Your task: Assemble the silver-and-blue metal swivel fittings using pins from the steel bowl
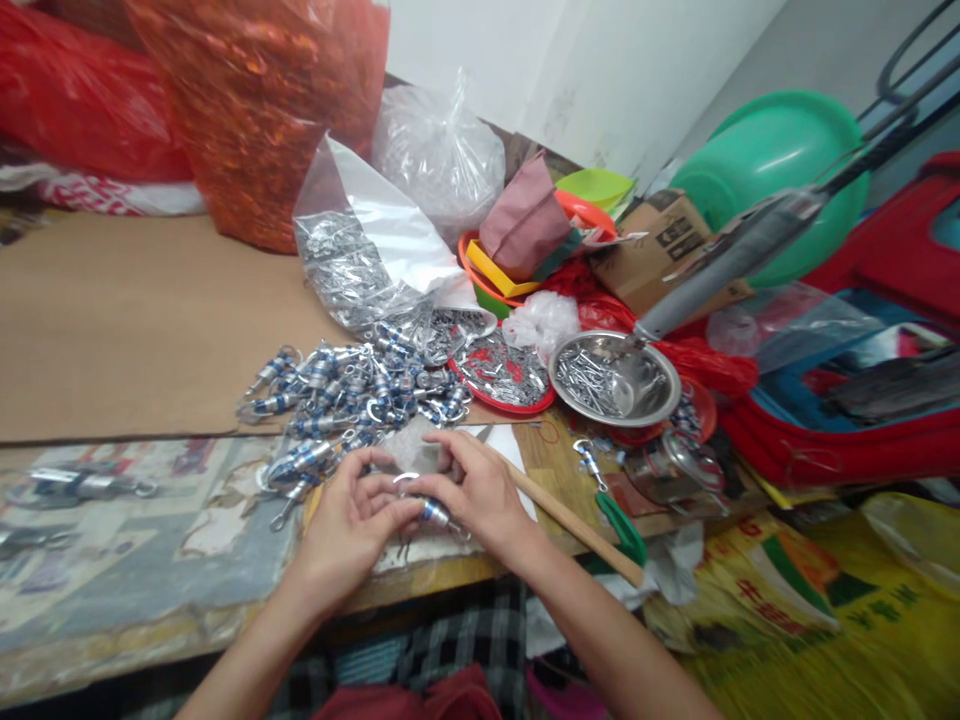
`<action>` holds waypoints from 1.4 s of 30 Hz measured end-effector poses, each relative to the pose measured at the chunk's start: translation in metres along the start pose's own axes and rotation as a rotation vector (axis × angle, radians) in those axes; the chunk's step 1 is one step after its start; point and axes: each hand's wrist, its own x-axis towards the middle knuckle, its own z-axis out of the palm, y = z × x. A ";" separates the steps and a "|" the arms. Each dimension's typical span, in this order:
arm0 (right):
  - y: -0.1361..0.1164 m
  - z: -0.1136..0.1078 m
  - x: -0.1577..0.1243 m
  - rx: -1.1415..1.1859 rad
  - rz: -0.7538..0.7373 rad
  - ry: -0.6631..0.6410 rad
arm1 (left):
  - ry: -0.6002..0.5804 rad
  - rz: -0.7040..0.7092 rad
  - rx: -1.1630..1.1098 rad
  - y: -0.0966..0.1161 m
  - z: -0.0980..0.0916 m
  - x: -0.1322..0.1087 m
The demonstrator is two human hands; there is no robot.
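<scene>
Near the table's front edge, my left hand (pixel 367 515) and my right hand (pixel 476 490) meet around a small blue and silver metal piece (pixel 435 512) with a hook. The fingers of both hands are closed on it, my right thumb and fingers over its upper part. Just behind them lies a heap of similar blue and silver pieces (pixel 352 385). A wooden handle (pixel 577 525) slants away to the right of my right hand. Beneath the hands is a pale block or sheet, mostly covered.
A steel bowl (pixel 615 380) and a red dish (pixel 502 375) hold small metal parts. Behind are an open plastic bag of metal parts (pixel 345 260) and an orange bag (pixel 262 110). One loose piece (pixel 590 462) lies at right, beside a green handle (pixel 622 530).
</scene>
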 end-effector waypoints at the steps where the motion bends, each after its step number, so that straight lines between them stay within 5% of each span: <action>1: 0.000 -0.001 0.001 0.042 0.023 0.004 | 0.003 -0.004 0.000 0.000 0.000 0.000; 4: 0.010 -0.013 -0.003 0.151 0.071 0.136 | 0.006 -0.010 -0.004 -0.001 -0.001 0.001; 7: 0.033 -0.037 -0.019 -0.046 0.149 0.262 | 0.001 -0.014 -0.005 -0.002 -0.001 0.001; 10: 0.060 -0.058 -0.043 -0.384 0.206 0.022 | -0.006 -0.017 -0.002 -0.001 -0.001 0.001; 13: 0.072 -0.063 -0.063 -0.482 0.239 -0.158 | -0.009 -0.024 -0.002 -0.001 -0.001 0.001; 17: 0.052 -0.063 -0.067 -0.351 0.193 -0.053 | -0.009 -0.025 -0.011 0.000 0.000 0.002; 23: -0.001 -0.076 -0.061 -0.185 -0.168 0.139 | 0.022 -0.017 -0.012 0.001 0.002 0.002; 25: -0.006 -0.075 -0.064 -0.233 -0.203 0.069 | 0.031 -0.010 -0.011 0.002 0.002 0.001; 28: -0.004 -0.068 -0.071 -0.319 -0.113 -0.142 | 0.029 -0.009 0.000 0.001 0.001 0.000; 37: 0.023 -0.058 -0.082 -0.132 0.108 -0.019 | 0.061 -0.010 0.058 0.001 0.001 0.000; 42: 0.066 -0.057 -0.062 -0.153 0.294 -0.047 | 0.105 0.124 0.493 0.003 -0.003 -0.003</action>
